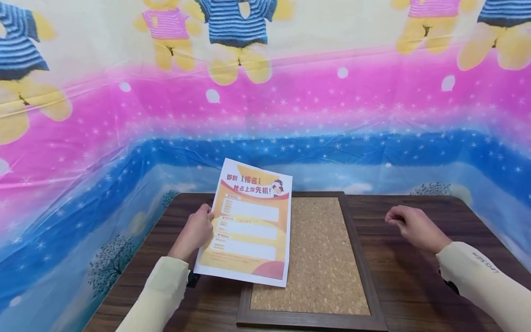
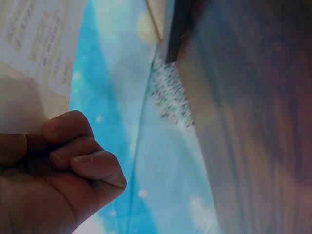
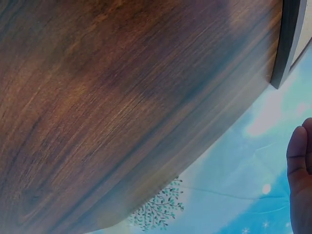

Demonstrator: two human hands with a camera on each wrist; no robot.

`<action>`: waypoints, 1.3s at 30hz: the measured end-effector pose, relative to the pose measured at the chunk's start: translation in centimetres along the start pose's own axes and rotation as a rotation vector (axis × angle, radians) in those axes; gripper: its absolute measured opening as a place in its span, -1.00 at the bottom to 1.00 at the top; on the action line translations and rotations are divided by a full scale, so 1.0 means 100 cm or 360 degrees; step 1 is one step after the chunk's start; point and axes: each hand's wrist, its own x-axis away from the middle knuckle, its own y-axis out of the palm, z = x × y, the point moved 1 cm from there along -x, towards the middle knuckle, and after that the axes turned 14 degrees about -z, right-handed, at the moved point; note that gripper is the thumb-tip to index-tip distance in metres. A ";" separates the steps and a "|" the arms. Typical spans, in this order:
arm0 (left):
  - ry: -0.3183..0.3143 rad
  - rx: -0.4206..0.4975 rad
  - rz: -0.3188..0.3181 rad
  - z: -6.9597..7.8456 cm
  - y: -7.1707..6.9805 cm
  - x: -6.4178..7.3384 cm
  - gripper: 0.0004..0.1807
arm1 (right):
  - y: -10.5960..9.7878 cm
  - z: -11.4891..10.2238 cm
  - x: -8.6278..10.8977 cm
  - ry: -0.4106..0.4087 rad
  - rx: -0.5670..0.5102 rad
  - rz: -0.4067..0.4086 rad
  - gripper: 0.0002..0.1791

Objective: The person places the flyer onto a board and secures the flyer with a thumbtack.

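A person at a dark wooden table [image 1: 419, 295] holds up a printed sheet [image 1: 249, 226] in the left hand [image 1: 199, 230], its curled fingers and thumb pinching the paper along its left edge. The sheet's long axis runs near to far, its far end leaning slightly right; the red heading sits at the far end, upright to the holder, with 3 white boxes below it on an orange ground. The page is held above the table, left of centre, overlapping the left side of a brown frame [image 1: 364, 267]. Set inside that frame is a cork panel [image 1: 319, 258], its speckled face up and its long axis also running near to far, the far end leaning left. To the right of the frame, the right hand [image 1: 415, 227] hovers over the table, fingers loosely bent inward and nothing visible in their grasp; the right wrist view catches only part of those fingers. Cream sleeves [image 1: 155, 290] cover both forearms, the right bearing dark lettering. Beyond the table's far edge hangs a pink and blue cloth [image 1: 269, 110] printed with snowflakes and yellow figures in striped shirts.
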 end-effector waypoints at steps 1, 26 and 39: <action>-0.0010 0.0009 -0.0010 0.001 0.004 -0.001 -0.78 | 0.000 0.000 0.000 -0.0003 0.0003 0.0000 -0.81; 0.0057 -0.0368 -0.0150 0.017 0.077 -0.026 -0.82 | -0.001 -0.006 -0.005 -0.0064 0.0041 0.0005 -0.80; 0.0092 -0.0247 -0.0249 0.037 0.096 -0.025 -0.79 | 0.002 -0.009 -0.012 -0.0099 0.0025 -0.0005 -0.82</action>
